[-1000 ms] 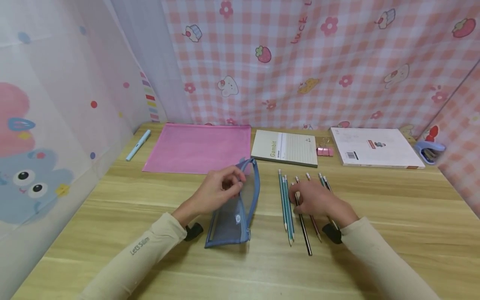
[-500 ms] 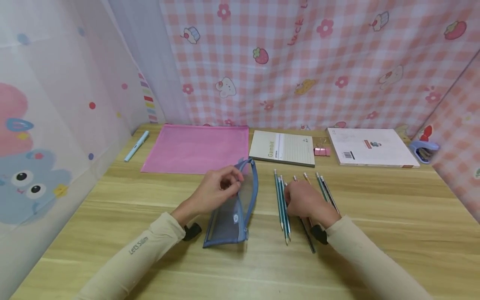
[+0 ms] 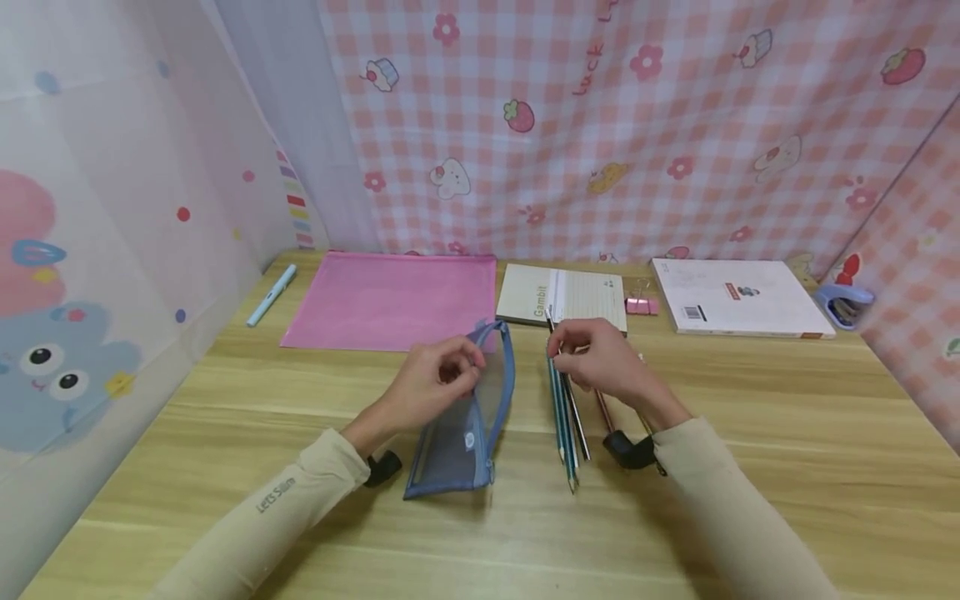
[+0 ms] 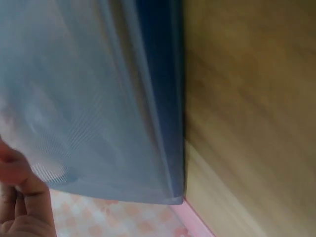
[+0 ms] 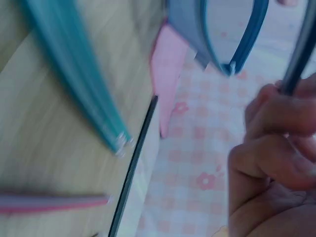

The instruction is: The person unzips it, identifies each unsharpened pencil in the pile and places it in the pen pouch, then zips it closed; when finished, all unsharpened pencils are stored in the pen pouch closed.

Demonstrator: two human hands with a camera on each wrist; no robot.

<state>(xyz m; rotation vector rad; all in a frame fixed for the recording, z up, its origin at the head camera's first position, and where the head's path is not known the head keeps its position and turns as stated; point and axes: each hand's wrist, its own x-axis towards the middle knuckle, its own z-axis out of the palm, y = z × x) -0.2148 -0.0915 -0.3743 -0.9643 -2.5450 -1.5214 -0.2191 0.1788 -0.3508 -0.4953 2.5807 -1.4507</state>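
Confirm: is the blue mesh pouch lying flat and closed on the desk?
No. In the head view the left hand holds the blue mesh pouch up on its edge, its top gaping open.

The left wrist view is blurred and filled by the blue mesh pouch, whose top and left side run off the frame; only two fingertips show at the lower left corner. In the right wrist view the dark pencil is blurred and cut off by the right edge. In the head view, the right hand hides parts of the pencils beneath it.
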